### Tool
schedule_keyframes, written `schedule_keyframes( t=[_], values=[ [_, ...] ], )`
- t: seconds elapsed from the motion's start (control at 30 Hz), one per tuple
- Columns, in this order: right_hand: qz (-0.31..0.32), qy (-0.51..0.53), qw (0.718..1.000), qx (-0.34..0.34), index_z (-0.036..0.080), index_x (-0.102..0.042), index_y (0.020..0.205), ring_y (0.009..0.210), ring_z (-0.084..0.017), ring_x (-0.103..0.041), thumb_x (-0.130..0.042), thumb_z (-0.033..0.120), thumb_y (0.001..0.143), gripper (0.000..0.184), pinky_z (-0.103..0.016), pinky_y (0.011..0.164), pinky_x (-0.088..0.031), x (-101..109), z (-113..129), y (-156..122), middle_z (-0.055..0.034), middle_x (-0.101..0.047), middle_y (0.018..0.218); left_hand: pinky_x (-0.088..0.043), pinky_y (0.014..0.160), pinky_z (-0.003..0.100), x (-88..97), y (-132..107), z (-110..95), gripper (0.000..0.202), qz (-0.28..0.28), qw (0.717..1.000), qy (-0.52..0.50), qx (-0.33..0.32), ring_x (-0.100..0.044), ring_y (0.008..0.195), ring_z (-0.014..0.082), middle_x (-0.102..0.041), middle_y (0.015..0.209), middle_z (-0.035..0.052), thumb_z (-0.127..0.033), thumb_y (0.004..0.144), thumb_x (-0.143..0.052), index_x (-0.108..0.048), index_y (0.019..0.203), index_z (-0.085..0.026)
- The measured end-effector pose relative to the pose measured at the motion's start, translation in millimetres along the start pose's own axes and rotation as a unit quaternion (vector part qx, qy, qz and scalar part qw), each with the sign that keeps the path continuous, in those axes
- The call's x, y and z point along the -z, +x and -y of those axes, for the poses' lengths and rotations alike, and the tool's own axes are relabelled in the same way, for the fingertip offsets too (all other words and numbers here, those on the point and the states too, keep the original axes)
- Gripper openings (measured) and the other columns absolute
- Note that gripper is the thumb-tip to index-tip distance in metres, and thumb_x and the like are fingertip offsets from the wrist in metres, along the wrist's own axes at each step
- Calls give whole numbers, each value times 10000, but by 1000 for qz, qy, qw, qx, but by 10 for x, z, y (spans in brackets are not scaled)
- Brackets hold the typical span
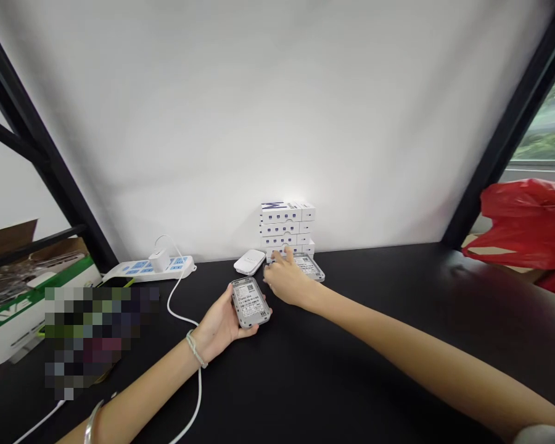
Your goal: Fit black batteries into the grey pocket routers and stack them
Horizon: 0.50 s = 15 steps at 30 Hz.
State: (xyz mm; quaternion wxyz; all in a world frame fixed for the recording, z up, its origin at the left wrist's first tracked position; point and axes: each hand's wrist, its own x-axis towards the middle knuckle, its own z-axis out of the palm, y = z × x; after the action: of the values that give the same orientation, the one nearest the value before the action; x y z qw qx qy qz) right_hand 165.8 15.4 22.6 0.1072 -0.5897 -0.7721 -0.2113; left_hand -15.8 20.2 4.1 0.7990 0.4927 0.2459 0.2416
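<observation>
My left hand (226,320) is closed around the edges of a grey-white handheld device (250,303). Its labelled side, with printed text and a QR code, faces up toward me. Further back, my right hand (287,279) is bent downward with its fingers curled near the tabletop; a dark edge shows by the fingertips, too small to make out. Just beside it, partly covered by the hand, lies a second labelled device (309,266). To the left of that hand is a white rounded device (250,262). Behind the fingers stands a stack of white boxes (282,229).
A power strip (134,269) with a white plug (160,259) lies at the back left, its white cable (176,316) running forward under my left wrist. An open carton (37,302) is at the far left, a red plastic bag (531,222) at the right. The black table (374,320) meets a white wall.
</observation>
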Motion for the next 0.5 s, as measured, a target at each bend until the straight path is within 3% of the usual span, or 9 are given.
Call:
schedule_keyframes(
  t=[0.1, 0.27, 0.4, 0.5],
  values=[
    [-47, -11, 999, 22, 50, -553, 935, 1177, -208, -282, -276, -5, 783, 320, -526, 1012, -103, 122, 83, -68, -122, -508, 928, -530, 669, 201, 8, -3, 4, 486, -3, 1000, -5, -7, -550, 1114, 268, -483, 1274, 79, -552, 746, -460, -483, 1127, -251],
    [-159, -23, 976, 150, 78, -510, 1014, 1231, -186, -239, -164, 71, 888, 369, -426, 967, -197, 57, 302, -290, -103, -509, 941, -573, 664, 250, 27, 2, 35, 446, -14, 999, -20, -24, -618, 850, 140, -595, 1002, 25, -586, 733, -459, -529, 1035, -265],
    [-122, 81, 971, 191, 136, -559, 1014, 1174, -136, -316, -269, 325, 934, 355, -391, 1003, -212, -70, 320, -336, -72, -498, 1025, -562, 596, 213, 19, 3, 77, 347, -25, 999, -6, -36, -569, 631, 48, -572, 796, -39, -543, 744, -492, -559, 932, -260],
    [-59, 218, 965, 133, 233, -559, 1087, 1221, -128, -297, -432, 592, 803, 475, -289, 1023, -298, -45, 213, -295, -22, -382, 1227, -518, 505, 179, 7, -5, 98, 349, -29, 998, 19, -42, -590, 615, 76, -589, 785, -25, -531, 739, -516, -549, 963, -265]
  ],
)
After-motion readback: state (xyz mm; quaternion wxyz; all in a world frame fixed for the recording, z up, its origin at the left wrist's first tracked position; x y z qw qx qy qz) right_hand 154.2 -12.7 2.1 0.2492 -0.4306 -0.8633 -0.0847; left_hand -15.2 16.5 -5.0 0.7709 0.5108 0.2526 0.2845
